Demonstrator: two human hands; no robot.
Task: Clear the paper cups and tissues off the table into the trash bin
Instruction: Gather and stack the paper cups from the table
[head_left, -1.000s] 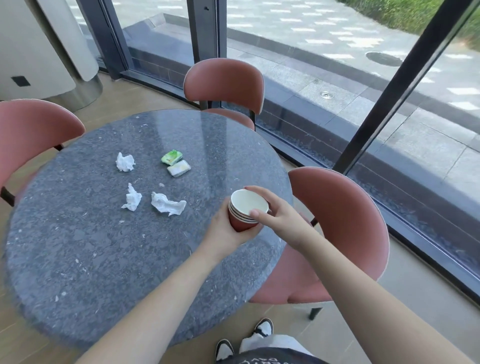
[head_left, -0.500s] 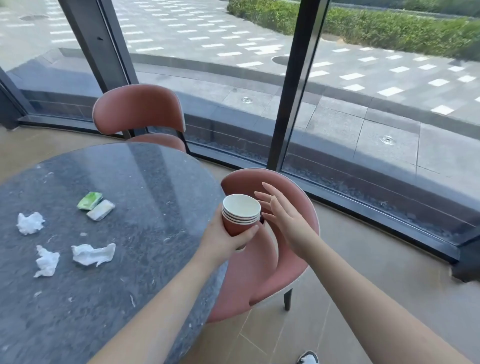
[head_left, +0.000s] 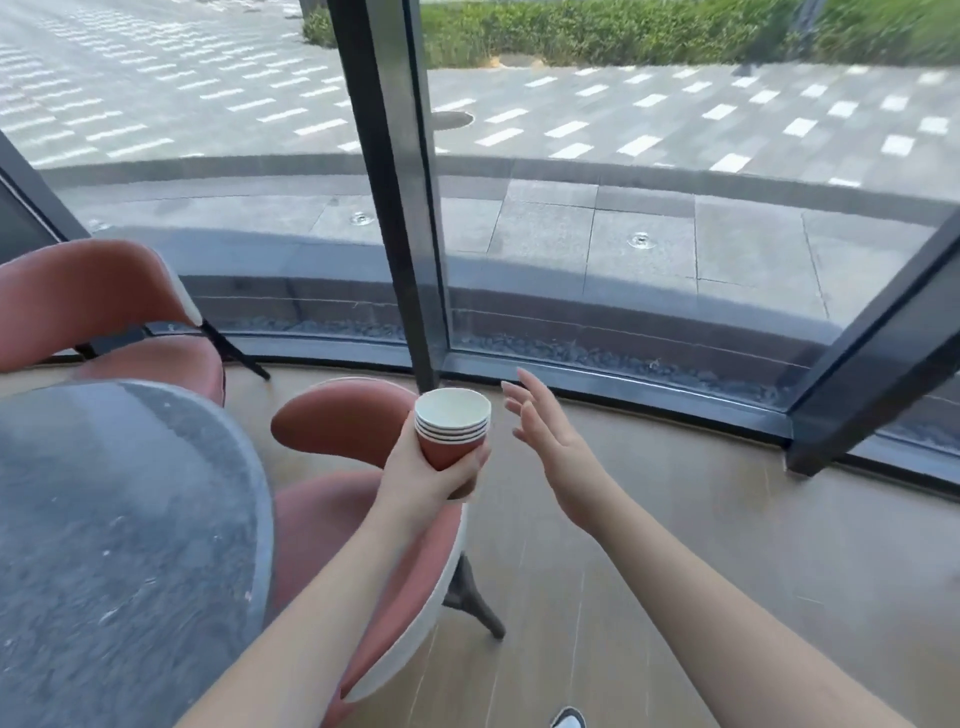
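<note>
Transport step, by judgement: left hand (head_left: 423, 475) grips the stack of paper cups (head_left: 452, 428) upright, off the surface (head_left: 119, 519), above a chair (head_left: 343, 431). Right hand (head_left: 545, 431) is beside it, fingers straight, holding nothing. Trash bin not in view; next move requires locating it.

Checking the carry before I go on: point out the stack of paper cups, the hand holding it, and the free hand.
stack of paper cups (head_left: 453, 422), head view, on the nested white rims.
left hand (head_left: 421, 475), head view, on the back of the hand gripping the stack.
right hand (head_left: 553, 436), head view, on the open palm.
</note>
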